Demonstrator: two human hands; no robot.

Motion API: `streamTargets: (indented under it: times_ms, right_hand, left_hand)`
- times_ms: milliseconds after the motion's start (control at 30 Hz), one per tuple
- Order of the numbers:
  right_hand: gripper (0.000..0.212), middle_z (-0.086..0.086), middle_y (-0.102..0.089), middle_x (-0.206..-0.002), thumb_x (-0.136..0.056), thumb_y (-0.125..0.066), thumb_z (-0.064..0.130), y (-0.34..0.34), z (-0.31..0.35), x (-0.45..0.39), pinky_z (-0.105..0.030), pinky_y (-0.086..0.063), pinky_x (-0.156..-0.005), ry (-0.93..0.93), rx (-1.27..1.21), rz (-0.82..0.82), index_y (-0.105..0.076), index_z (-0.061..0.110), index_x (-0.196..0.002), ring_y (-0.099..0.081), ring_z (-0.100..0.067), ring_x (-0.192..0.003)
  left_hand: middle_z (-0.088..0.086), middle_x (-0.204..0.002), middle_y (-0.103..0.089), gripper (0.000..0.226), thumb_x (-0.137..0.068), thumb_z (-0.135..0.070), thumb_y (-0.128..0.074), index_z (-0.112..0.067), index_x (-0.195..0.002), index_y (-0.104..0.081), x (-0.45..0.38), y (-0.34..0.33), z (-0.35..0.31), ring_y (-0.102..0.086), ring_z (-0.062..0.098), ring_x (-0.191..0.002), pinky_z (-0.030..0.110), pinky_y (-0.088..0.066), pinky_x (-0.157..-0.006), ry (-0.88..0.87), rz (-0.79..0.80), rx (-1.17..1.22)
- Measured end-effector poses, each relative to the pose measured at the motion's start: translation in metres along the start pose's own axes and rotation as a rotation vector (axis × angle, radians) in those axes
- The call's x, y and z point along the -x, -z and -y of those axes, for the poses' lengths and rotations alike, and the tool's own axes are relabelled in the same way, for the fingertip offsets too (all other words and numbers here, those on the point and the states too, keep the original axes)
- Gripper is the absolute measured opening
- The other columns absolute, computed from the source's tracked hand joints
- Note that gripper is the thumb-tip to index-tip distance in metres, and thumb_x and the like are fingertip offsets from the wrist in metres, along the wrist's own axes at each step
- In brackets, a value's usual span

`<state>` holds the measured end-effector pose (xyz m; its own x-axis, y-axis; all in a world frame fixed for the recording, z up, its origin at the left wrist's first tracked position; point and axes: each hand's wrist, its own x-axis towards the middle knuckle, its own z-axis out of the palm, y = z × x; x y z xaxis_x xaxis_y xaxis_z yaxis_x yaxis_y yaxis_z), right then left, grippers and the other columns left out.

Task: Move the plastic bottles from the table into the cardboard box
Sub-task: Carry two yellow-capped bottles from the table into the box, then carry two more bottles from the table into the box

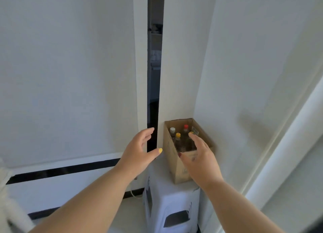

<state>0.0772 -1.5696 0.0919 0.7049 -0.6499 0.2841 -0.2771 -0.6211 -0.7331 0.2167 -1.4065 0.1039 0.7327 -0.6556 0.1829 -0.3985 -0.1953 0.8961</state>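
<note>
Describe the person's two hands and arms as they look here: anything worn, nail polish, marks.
Both forearms are bare, with no sleeves, watch or bracelet in view. The left hand has yellow polish on the thumbnail. The right hand has dark red polish on the thumbnail and a small dark mark on its back, too blurred to identify. No rings are visible.

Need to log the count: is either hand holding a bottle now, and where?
Nothing is held. Left hand and right hand are both open and empty, beside the cardboard box.

I see four capped plastic bottles [181, 140] standing upright inside the open cardboard box [176, 164], on the white stool [167, 196].
</note>
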Motion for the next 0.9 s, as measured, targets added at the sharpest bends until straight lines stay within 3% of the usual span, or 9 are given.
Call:
streamTargets:
  times_ms: [100,200,300,367,500,600,900]
  right_hand:
    - [0.072,0.012,-0.038,-0.154,-0.084,-0.069,0.041,0.011,0.022,0.036,-0.042,-0.049,-0.101,0.047,-0.019,0.019,-0.035,0.035,-0.147,-0.058,-0.017,-0.108]
    - [0.073,0.013,-0.039,-0.153,-0.084,-0.069,0.043,0.024,0.039,0.079,-0.041,-0.05,-0.1,0.108,-0.032,0.025,-0.033,0.037,-0.147,-0.051,-0.011,-0.099]
    - [0.072,0.014,-0.037,-0.153,-0.085,-0.068,0.046,0.039,0.051,0.135,-0.027,-0.038,-0.105,0.185,-0.035,0.029,-0.032,0.039,-0.147,-0.044,-0.01,-0.131]
    - [0.072,0.016,-0.036,-0.153,-0.085,-0.068,0.046,0.05,0.06,0.175,-0.023,-0.031,-0.104,0.221,-0.05,0.052,-0.031,0.04,-0.147,-0.033,-0.008,-0.14]
    - [0.072,0.027,-0.036,-0.145,-0.084,-0.069,0.045,0.073,0.086,0.246,-0.013,-0.025,-0.1,0.27,-0.116,0.072,-0.032,0.044,-0.145,-0.03,0.008,-0.131]
    - [0.072,0.036,-0.031,-0.138,-0.084,-0.069,0.046,0.087,0.112,0.301,0.002,-0.018,-0.09,0.324,-0.154,0.088,-0.03,0.046,-0.145,-0.022,0.021,-0.121]
    - [0.068,0.031,-0.033,-0.145,-0.083,-0.067,0.049,0.091,0.237,0.45,-0.024,-0.03,-0.104,0.451,-0.331,0.161,-0.029,0.057,-0.14,-0.029,0.005,-0.133]
  left_hand:
    - [-0.024,-0.148,-0.043,0.067,-0.086,-0.021,-0.072,-0.04,-0.142,-0.041,0.048,0.013,-0.014,-0.038,-0.007,-0.136,0.025,-0.031,-0.112,-0.01,-0.034,0.001]
    - [-0.025,-0.147,-0.043,0.066,-0.087,-0.022,-0.072,-0.044,-0.141,-0.041,0.104,0.024,-0.028,-0.038,-0.008,-0.133,0.023,-0.031,-0.108,-0.006,-0.076,0.003]
    - [-0.024,-0.148,-0.044,0.066,-0.087,-0.023,-0.072,-0.042,-0.142,-0.041,0.174,0.031,-0.042,-0.038,-0.006,-0.135,0.026,-0.031,-0.113,-0.004,-0.127,-0.001]
    - [-0.024,-0.147,-0.044,0.066,-0.087,-0.023,-0.072,-0.042,-0.143,-0.041,0.223,0.034,-0.055,-0.038,-0.005,-0.136,0.024,-0.031,-0.113,-0.006,-0.168,-0.005]
    - [-0.026,-0.144,-0.048,0.064,-0.087,-0.022,-0.072,-0.041,-0.141,-0.044,0.311,0.042,-0.081,-0.041,-0.015,-0.13,0.012,-0.031,-0.105,-0.014,-0.249,0.017]
    - [-0.027,-0.142,-0.048,0.065,-0.087,-0.022,-0.072,-0.044,-0.141,-0.044,0.374,0.056,-0.099,-0.041,-0.017,-0.128,0.012,-0.031,-0.106,-0.022,-0.285,0.013]
    - [-0.026,-0.142,-0.05,0.05,-0.088,-0.039,-0.064,-0.043,-0.136,-0.05,0.549,0.152,-0.137,-0.043,-0.011,-0.131,0.019,-0.034,-0.105,-0.1,-0.459,0.041]
